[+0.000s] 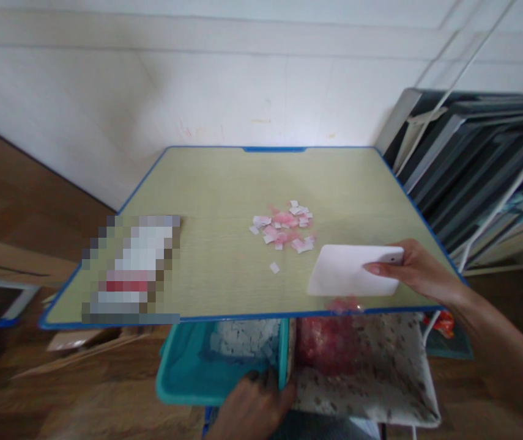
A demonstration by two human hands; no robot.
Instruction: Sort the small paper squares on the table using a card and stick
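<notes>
My right hand [419,272] grips a flat white plastic scraper [353,272] by its right end, thumb on top, low over the table near its front edge. Below the scraper, a pink see-through clump [344,304] lies at the table edge, above a speckled cloth-lined bin [371,391]. That bin holds a red-pink heap [325,345]. My left hand [256,400] is closed over the near rims where a teal plastic tub [188,388] meets the cloth-lined bin. White pieces [247,339] fill the tub's far part. Small white squares and pink scraps [284,226] are scattered mid-table.
The folding table [215,183] has a blue rim and stands against a white wall [243,98]. A pixelated item [137,263] lies on its left. Dark flat panels [467,146] lean at the right behind a white pole. Cardboard [91,336] rests on the wooden floor.
</notes>
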